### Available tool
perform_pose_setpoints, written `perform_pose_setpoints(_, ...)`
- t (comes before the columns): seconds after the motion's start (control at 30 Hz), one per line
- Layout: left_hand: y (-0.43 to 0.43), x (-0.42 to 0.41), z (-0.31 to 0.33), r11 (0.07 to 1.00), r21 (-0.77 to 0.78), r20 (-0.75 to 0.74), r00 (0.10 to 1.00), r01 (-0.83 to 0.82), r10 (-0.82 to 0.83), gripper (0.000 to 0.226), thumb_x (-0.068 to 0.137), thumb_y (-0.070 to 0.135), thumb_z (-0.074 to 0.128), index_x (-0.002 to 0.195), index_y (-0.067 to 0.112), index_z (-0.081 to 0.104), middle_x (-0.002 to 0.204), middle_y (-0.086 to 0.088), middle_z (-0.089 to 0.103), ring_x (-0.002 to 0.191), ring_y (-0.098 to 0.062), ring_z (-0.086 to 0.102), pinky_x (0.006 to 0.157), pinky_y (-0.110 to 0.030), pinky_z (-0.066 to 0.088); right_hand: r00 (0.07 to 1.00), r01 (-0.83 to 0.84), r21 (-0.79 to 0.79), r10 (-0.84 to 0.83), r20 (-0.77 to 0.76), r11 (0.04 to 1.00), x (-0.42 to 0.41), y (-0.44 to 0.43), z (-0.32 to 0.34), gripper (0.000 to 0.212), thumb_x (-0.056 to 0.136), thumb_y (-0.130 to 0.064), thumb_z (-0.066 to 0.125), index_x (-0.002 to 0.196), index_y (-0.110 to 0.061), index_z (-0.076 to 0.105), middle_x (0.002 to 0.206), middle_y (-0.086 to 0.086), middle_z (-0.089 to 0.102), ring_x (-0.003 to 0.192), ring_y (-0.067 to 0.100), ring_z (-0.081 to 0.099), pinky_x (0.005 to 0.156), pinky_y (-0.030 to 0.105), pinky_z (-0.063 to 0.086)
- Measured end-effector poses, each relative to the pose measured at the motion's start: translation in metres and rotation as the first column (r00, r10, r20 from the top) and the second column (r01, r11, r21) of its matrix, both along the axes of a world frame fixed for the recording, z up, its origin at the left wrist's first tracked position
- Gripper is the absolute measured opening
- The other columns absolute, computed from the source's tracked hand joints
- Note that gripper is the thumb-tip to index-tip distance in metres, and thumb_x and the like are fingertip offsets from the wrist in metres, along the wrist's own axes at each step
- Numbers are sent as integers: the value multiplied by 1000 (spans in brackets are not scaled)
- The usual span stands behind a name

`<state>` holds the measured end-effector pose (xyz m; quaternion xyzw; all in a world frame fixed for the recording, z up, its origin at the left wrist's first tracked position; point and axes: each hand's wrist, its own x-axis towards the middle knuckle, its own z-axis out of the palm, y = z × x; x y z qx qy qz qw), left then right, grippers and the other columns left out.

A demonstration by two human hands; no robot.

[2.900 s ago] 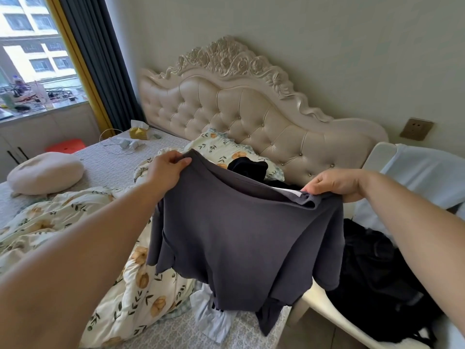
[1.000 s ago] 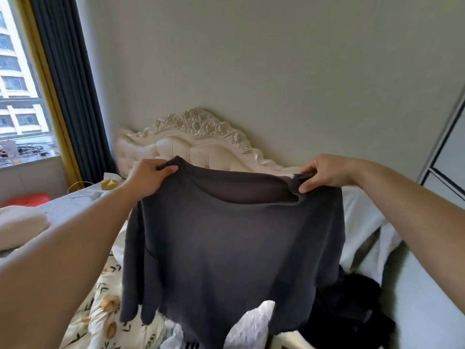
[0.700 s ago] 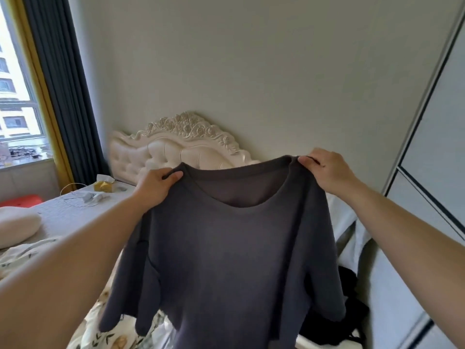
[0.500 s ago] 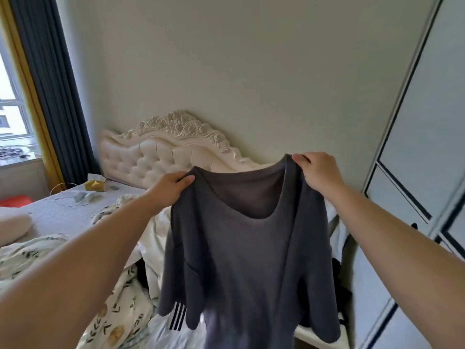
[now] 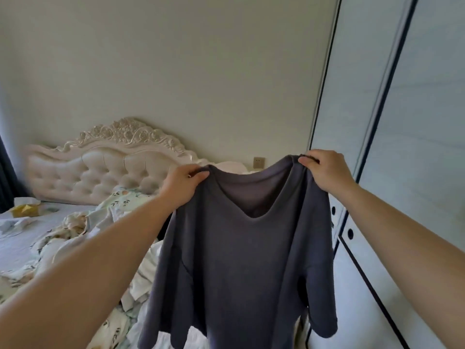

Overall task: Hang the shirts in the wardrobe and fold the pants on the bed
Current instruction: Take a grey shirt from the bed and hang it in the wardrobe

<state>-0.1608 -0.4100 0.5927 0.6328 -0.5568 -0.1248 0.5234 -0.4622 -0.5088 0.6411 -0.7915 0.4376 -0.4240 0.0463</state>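
A dark grey shirt (image 5: 241,260) hangs in the middle of the frame, held up by its shoulders. The left hand (image 5: 182,186) pinches the left shoulder seam, and the right hand (image 5: 325,172) grips the other shoulder. The bed (image 5: 22,238), with a floral quilt (image 5: 75,238) and tufted headboard (image 5: 95,170), fills the lower left; pale wardrobe doors (image 5: 415,122) stand at the right edge
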Motion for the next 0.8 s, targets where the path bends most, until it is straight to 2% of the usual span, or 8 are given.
perform_pose_setpoints(0.17,11,-56,13,988,-155,171,984,-16,42,16,90,41,58,90,29,69,86,14,51,83,-11,49,66,-19,32,997,57,-53,-54,62,997,-23,65,2,22,93,-26,55,95,-10,70,90,3,69,87,18,60,73,27,41)
perform_pose_setpoints(0.23,19,-76,19,983,-182,144,989,10,17,21,90,43,57,100,29,69,96,13,53,87,-9,50,74,-23,35,994,17,-33,-14,109,999,-31,93,5,19,92,-24,57,93,-13,71,88,2,69,83,13,60,70,18,41)
perform_pose_setpoints(0.33,35,-112,30,978,-181,126,989,103,-81,23,92,43,53,97,26,68,99,9,62,88,-14,55,76,-30,42,983,-105,96,88,163,990,-41,135,14,14,89,-21,61,79,-24,70,80,-1,67,67,-4,55,60,5,38)
perform_pose_setpoints(0.4,45,-138,38,973,-165,109,984,160,-143,24,92,42,53,85,24,68,85,4,67,82,-19,59,71,-34,47,976,-158,121,137,168,980,-48,159,20,22,88,-18,63,73,-33,67,75,-11,67,64,-11,54,61,2,37)
perform_pose_setpoints(0.5,66,-182,50,953,-133,-24,960,273,-278,35,91,39,56,63,19,63,59,5,60,65,-19,54,59,-31,41,976,-140,68,126,179,988,-59,188,28,22,86,-15,65,76,-35,68,73,-23,65,67,-14,56,66,1,38)
perform_pose_setpoints(0.57,83,-209,60,909,-126,-172,894,397,-414,38,90,35,60,55,21,64,53,9,58,60,-14,52,58,-28,40,976,-89,7,86,198,996,-69,206,32,20,84,-15,67,78,-34,67,72,-27,63,69,-15,56,66,0,36)
perform_pose_setpoints(0.7,114,-251,69,794,-114,-355,722,597,-594,27,88,31,63,74,11,73,88,-15,72,85,-24,67,89,-42,51,963,58,-124,-23,270,991,-101,238,36,25,79,-14,72,71,-36,65,68,-27,62,66,-12,56,63,2,36)
perform_pose_setpoints(0.8,135,-279,75,720,-147,-440,607,678,-661,27,82,38,62,79,14,75,94,-14,73,98,-30,67,95,-47,50,950,158,-192,-96,295,969,-128,262,41,25,78,-16,73,68,-35,62,71,-21,59,69,-8,55,63,4,35)
